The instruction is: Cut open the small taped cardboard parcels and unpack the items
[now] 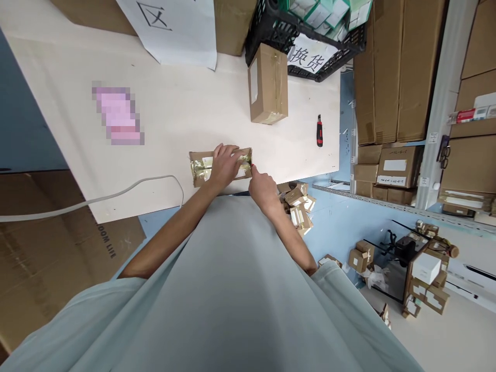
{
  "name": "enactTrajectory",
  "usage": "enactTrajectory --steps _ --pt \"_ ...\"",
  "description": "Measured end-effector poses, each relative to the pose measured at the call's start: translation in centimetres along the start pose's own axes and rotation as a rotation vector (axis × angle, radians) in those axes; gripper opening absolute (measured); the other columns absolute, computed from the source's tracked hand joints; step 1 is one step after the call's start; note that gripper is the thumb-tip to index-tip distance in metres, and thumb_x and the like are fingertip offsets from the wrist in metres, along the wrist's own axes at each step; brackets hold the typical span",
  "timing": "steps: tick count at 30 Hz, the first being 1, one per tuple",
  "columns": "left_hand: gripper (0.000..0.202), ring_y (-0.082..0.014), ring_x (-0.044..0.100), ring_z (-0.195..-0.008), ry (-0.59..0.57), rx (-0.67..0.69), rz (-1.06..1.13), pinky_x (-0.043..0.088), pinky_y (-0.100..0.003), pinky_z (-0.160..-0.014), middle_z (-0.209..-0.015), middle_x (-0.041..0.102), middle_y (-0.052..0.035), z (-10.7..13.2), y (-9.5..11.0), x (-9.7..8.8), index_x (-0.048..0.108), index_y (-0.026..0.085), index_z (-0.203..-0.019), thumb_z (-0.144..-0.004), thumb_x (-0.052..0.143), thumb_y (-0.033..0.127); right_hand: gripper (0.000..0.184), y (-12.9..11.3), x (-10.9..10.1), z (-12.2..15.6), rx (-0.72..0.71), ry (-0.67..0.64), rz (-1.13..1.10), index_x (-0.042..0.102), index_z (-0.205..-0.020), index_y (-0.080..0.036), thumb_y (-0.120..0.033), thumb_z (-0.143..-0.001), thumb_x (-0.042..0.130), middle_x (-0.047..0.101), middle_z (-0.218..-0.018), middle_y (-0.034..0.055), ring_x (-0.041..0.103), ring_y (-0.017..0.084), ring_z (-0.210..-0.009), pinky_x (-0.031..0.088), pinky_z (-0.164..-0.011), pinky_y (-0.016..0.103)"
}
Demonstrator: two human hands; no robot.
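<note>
**Both hands on a taped parcel at the table's near edge**

Far left of the parcel and below the tabletop, a large brown carton (46, 248) shows a matte, corrugated face. A smooth white cable (116, 194) curves across the pale table (174, 119) toward the parcel's left end. Beyond the parcel and to its left sit a blurred pink patch (118, 114) and a limp white paper sheet (174, 31) with printed marks.

The parcel (199, 168) itself is a small, flat cardboard block lying lengthwise at the table's near edge, wound with glossy clear tape that glints. It looks light and fairly stiff. The tape is probably slick, so the bare cardboard edges and the short ends seem the surest places to hold.

The left hand (225, 165) lies over its top, fingers curled down across it, pinning it. The right hand (264, 188) is bunched at the parcel's right end, with a speck of red at its fingertips. Whether it pinches something cannot be told.

Beyond the parcel and slightly right stands a taller taped box (268, 85), with a red-and-black utility knife (319, 130) to that box's right. Behind them a black lattice crate (310, 36) holds small cartons. Just right of the parcel, off the table edge, lies a heap of small taped boxes (298, 204).
</note>
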State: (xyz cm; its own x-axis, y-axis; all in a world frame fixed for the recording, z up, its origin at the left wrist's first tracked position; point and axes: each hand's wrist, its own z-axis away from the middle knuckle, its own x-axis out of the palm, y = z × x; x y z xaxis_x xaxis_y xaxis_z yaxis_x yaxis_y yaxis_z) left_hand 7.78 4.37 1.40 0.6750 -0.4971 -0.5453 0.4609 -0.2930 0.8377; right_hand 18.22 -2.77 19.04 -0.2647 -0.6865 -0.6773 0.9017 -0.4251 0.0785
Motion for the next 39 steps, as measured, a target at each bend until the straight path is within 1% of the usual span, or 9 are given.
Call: enactTrajectory --steps 3,10,13,16,19,21,25,31,39 --pt "0.033 -0.0336 0.059 -0.147 -0.006 0.003 -0.009 0.024 -0.064 -0.143 -0.149 0.072 -0.0110 0.0 -0.2 0.1 0.079 0.031 -0.133 -0.110 0.056 0.028 0.062 0.5 0.0 0.8 -0.004 -0.055 0.013 0.052 -0.172 -0.012 -0.009 -0.111 0.042 0.080 -0.136 0.0272 0.078 0.035 -0.134 0.061 -0.106 0.043" --pt "0.042 -0.0342 0.060 -0.149 -0.028 0.039 -0.026 0.029 -0.066 -0.141 -0.153 0.071 -0.0120 0.3 0.2 -0.8 0.074 0.030 -0.145 -0.110 0.051 0.029 0.062 2.4 -0.9 3.4 -0.058 -0.008 -0.002 0.046 -0.178 -0.016 -0.015 -0.117 0.036 0.085 -0.129 0.0221 0.082 0.036 -0.123 0.061 -0.102 0.043" --pt "0.045 -0.0350 0.055 -0.157 0.040 -0.027 -0.057 0.033 -0.065 -0.140 -0.159 0.069 -0.0116 1.5 -0.5 -3.4 0.068 0.030 -0.153 -0.113 0.051 0.037 0.061 3.1 -1.7 3.7 -0.149 0.044 -0.062 0.047 -0.178 -0.021 -0.022 -0.119 0.036 0.087 -0.125 0.0161 0.083 0.035 -0.115 0.060 -0.099 0.041" --pt "0.043 -0.0363 0.054 -0.157 0.172 -0.170 -0.112 0.038 -0.061 -0.137 -0.159 0.070 -0.0113 3.4 -2.6 -7.4 0.072 0.028 -0.149 -0.112 0.057 0.044 0.060 2.8 -1.7 3.1 -0.285 0.047 -0.160 0.050 -0.177 -0.027 -0.026 -0.118 0.038 0.089 -0.121 0.0097 0.083 0.034 -0.108 0.059 -0.095 0.038" --pt "0.039 -0.0352 0.069 -0.133 0.156 -0.316 -0.070 0.054 -0.054 -0.122 -0.140 0.081 -0.0119 5.1 -5.1 -10.9 0.081 0.025 -0.134 -0.108 0.064 0.048 0.061 1.2 -0.7 1.7 -0.385 0.019 -0.242 0.051 -0.177 -0.026 -0.027 -0.117 0.038 0.089 -0.117 0.0086 0.082 0.033 -0.101 0.059 -0.093 0.038" --pt "0.036 -0.0320 0.076 -0.115 0.101 -0.389 0.001 0.060 -0.048 -0.110 -0.125 0.085 -0.0108 5.8 -6.3 -12.2 0.085 0.023 -0.125 -0.105 0.068 0.048 0.062 -0.3 0.1 0.8 -0.431 -0.001 -0.274 0.050 -0.179 -0.024 -0.027 -0.117 0.038 0.089 -0.116 0.0092 0.082 0.031 -0.100 0.059 -0.094 0.038" --pt "0.034 -0.0281 0.079 -0.105 0.094 -0.415 0.108 0.061 -0.040 -0.101 -0.118 0.088 -0.0098 5.9 -7.1 -12.5 0.088 0.022 -0.119 -0.100 0.074 0.046 0.062 -3.3 1.4 -0.5 -0.483 -0.006 -0.292 0.048 -0.180 -0.023 -0.028 -0.118 0.037 0.089 -0.124 0.0097 0.082 0.031 -0.106 0.060 -0.098 0.038" --pt "0.040 -0.0239 0.077 -0.097 0.105 -0.361 0.139 0.061 -0.039 -0.099 -0.119 0.086 -0.0087 5.0 -7.4 -11.9 0.086 0.023 -0.132 -0.099 0.077 0.043 0.063 -5.9 2.0 -0.9 -0.476 0.034 -0.262 0.047 -0.180 -0.021 -0.026 -0.118 0.036 0.086 -0.136 0.0110 0.082 0.034 -0.116 0.060 -0.102 0.041" --pt "0.024 -0.0286 0.077 -0.105 0.029 -0.298 0.096 0.061 -0.042 -0.099 -0.116 0.086 -0.0084 4.2 -8.1 -12.4 0.087 0.024 -0.109 -0.100 0.076 0.044 0.063 -7.5 2.8 1.0 -0.388 0.055 -0.242 0.047 -0.179 -0.020 -0.026 -0.118 0.034 0.085 -0.137 0.0127 0.081 0.037 -0.118 0.060 -0.102 0.043"
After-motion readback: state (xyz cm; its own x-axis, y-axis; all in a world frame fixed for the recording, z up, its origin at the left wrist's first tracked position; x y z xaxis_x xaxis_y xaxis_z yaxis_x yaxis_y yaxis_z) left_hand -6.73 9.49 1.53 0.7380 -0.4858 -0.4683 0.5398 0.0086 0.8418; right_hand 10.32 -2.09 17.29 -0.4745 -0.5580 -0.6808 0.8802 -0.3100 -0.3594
